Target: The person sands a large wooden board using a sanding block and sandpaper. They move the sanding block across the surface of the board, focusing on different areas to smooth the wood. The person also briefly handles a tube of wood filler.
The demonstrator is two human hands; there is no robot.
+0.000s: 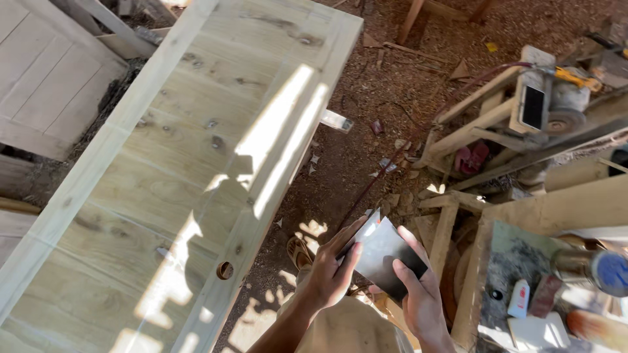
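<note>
Closest to the camera, both hands meet low in the view, just right of centre, around a dark folded sheet that looks like sandpaper, though its grain cannot be made out. The left hand pinches the sheet's near-left edge, thumb on top and fingers curled underneath, which steadies that side. The right hand closes on the lower right edge, thumb laid across the face, so the sheet is stretched between the two grips and tilted up toward the eyes, as one holds something to fold or inspect it. Sunlight catches its upper left corner. It hangs in the air above the person's lap and the sawdust floor, touching nothing but the hands.

Just left of the hands lies a large pale wooden door, flat and raised off the ground, its long edge running beside the person within easy reach. A round hole is bored in the near frame rail. Bands of sun cross the panel.

To the right, a rough workbench holds a white bottle and a blue-capped can, kept near at arm's side. Below the left hand a sandal shows on the ground.

Farther off, a power tool with a yellow handle sits on a wooden stand, its cable trailing across the shavings toward the person. At the far left another panelled board leans out of the way.
</note>
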